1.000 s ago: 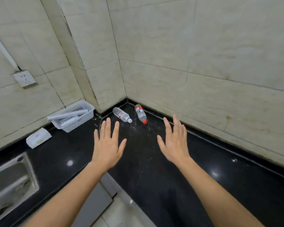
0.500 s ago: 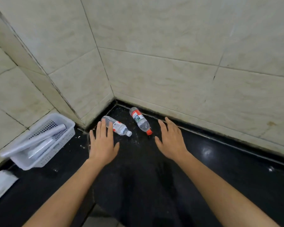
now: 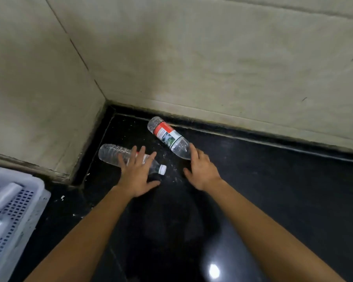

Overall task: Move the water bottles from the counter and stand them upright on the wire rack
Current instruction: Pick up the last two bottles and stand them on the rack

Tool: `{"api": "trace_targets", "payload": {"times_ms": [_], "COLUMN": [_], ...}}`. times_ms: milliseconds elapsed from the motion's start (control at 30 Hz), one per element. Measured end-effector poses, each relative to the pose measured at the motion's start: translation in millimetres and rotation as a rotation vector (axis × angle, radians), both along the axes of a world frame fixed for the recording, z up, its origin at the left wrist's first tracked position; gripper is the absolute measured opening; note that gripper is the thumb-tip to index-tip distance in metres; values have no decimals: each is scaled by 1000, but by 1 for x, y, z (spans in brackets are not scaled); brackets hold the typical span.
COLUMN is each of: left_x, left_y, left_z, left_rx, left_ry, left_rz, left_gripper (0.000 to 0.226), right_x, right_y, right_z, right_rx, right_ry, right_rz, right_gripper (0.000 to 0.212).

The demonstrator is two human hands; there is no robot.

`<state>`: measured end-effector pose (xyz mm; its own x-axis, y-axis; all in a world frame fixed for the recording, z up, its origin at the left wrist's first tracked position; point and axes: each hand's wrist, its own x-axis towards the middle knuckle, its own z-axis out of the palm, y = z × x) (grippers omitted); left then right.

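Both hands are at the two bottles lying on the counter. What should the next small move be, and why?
Probably curl both hands round their bottles. The left hand lies with straight, spread fingers over the white-capped bottle, not gripping; the right hand covers the neck end of the red-labelled bottle, thumb splayed aside. Both bottles lie flat on the counter.

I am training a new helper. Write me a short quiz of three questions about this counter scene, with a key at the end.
1. True or false: the red-labelled bottle stands upright on the counter.
2. The left hand lies over which one? A. the red-labelled one; B. the white-capped bottle.
3. Fill in: the right hand reaches the red-labelled bottle at its ____ end.
Key: 1 false; 2 B; 3 neck.
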<state>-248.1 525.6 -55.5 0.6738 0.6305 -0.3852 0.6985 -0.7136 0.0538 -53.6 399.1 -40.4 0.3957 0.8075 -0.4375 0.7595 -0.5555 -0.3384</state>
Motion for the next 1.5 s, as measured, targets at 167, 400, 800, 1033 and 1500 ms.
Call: {"api": "trace_targets", "payload": {"times_ms": [167, 400, 800, 1033, 1500], "left_x": [12, 8, 20, 60, 70], "left_y": [9, 7, -90, -202, -285], "left_z": [-15, 8, 100, 110, 95], "left_rx": [56, 12, -336, -615, -667], "left_ry": [-86, -287, -1079, -1023, -802], "left_rz": [-9, 99, 579, 489, 309], "left_gripper": [59, 46, 21, 18, 25], "right_x": [-9, 7, 58, 67, 30], "right_y": [12, -20, -131, -234, -332], "right_z": [-20, 18, 141, 143, 96], "right_rx": [3, 199, 334, 227, 402], "right_ry": [-27, 216, 64, 83, 10], "right_rz": [-121, -201, -431, -523, -447], "right_gripper": [83, 49, 30, 28, 48]}}
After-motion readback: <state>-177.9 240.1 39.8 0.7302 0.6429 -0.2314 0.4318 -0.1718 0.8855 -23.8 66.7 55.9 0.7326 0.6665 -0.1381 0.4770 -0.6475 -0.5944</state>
